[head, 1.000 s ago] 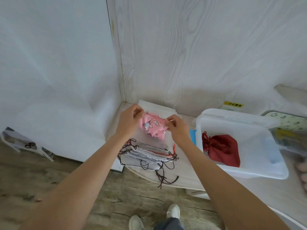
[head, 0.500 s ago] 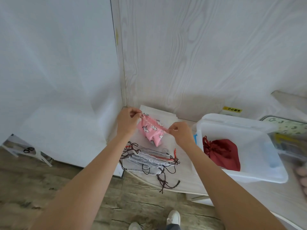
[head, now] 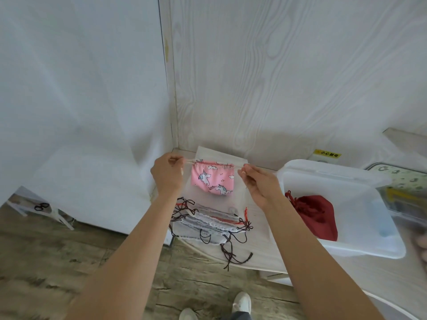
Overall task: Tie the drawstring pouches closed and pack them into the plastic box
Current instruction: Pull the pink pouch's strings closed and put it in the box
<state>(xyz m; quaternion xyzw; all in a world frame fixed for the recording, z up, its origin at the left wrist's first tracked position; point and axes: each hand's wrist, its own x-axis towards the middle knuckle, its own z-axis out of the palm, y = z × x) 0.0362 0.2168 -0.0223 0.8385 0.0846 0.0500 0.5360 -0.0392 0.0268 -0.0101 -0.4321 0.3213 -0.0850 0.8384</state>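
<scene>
A pink unicorn-print pouch (head: 212,180) hangs in the air above the table, its top edge gathered. My left hand (head: 167,175) pinches the drawstring end to its left, and my right hand (head: 258,184) pinches the end to its right; the cord is stretched taut between them. Below lies a stack of grey pouches (head: 208,224) with dark and red cords trailing toward the table's front edge. The translucent plastic box (head: 360,248) stands to the right, holding one tied dark red pouch (head: 316,215).
The white table (head: 261,257) sits in a corner against wood-grain wall panels. A patterned container (head: 406,188) stands right of the box. A yellow label (head: 327,154) is on the wall behind. Wooden floor and my shoes (head: 241,303) show below.
The pouch has been lifted off the table and turned flat toward me. My hands have moved apart, pulling the drawstring ends outward and gathering the pouch's top.
</scene>
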